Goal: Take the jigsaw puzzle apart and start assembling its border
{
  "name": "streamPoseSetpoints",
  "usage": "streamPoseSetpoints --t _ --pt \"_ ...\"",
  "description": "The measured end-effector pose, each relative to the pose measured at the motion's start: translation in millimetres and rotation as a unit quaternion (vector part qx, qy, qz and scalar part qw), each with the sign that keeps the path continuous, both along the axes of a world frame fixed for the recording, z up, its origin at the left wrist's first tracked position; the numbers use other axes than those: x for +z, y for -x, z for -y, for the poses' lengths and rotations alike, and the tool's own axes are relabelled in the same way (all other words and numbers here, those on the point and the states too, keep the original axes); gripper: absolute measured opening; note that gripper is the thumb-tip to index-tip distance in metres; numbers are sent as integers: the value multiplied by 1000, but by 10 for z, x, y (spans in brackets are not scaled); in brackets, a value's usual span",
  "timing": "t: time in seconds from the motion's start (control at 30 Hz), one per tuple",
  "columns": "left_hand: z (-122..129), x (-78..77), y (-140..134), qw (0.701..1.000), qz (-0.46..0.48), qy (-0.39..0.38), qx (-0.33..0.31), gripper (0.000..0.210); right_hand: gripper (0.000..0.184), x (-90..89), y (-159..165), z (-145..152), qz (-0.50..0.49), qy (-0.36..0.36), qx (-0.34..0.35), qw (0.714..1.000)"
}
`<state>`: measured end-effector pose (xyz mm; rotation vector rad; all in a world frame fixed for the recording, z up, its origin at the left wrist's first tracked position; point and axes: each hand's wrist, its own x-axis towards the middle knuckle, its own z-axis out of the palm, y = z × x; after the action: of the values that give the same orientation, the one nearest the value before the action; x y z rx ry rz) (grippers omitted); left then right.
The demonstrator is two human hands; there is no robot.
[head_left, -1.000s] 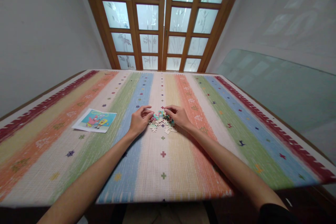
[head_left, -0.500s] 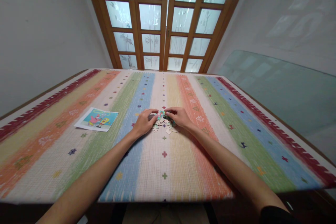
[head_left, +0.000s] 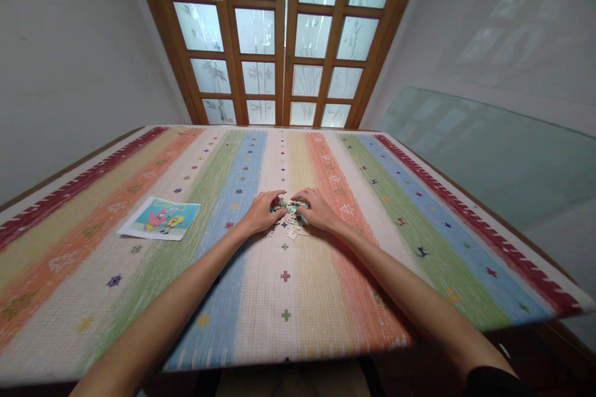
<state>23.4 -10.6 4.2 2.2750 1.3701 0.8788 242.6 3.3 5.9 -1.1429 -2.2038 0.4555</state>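
A small heap of jigsaw puzzle pieces (head_left: 292, 225) lies on the striped tablecloth in front of me, some pale side up and others showing teal and coloured print. From the left, my left hand (head_left: 266, 211) curls round pieces at the heap's edge, thumb below and fingers above, with teal showing between them. Facing it, my right hand (head_left: 317, 209) is curled over the right side of the heap, with teal pieces at its thumb and fingers. How many pieces each hand grips is hidden.
A printed cartoon picture (head_left: 161, 218) lies flat to the left of my left arm. The striped tablecloth (head_left: 261, 322) covers the table up to its near edge. Beyond the far edge stand wooden glass-paned doors (head_left: 282, 37); a pale glass panel (head_left: 465, 155) leans by the right wall.
My right hand has lowered its fingers beside the heap, and the left hand's fingers have shifted around its pieces. More teal shows between the hands. The whole view has shifted slightly.
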Motion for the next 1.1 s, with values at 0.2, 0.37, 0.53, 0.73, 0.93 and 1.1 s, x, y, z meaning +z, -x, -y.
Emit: streamPoseSetpoints --t 0.2,0.37,0.53,0.73,0.93,1.1 --pt "14 33 44 999 45 -6 11 23 33 -58 -31 42 -7 0 25 1000" --pt "36 53 60 997 72 -13 18 27 41 -144 9 109 -37 -7 76 996" --pt "131 70 179 998 63 -8 5 35 38 -146 30 176 -93 22 90 991" --pt "388 -29 312 994 -98 21 -38 74 52 -162 3 224 -51 -7 90 995" --pt "380 -111 178 996 -47 11 -73 54 39 -200 133 241 -28 -24 127 991" --pt "315 -67 188 996 39 11 -79 39 17 -137 188 214 -77 -7 86 993"
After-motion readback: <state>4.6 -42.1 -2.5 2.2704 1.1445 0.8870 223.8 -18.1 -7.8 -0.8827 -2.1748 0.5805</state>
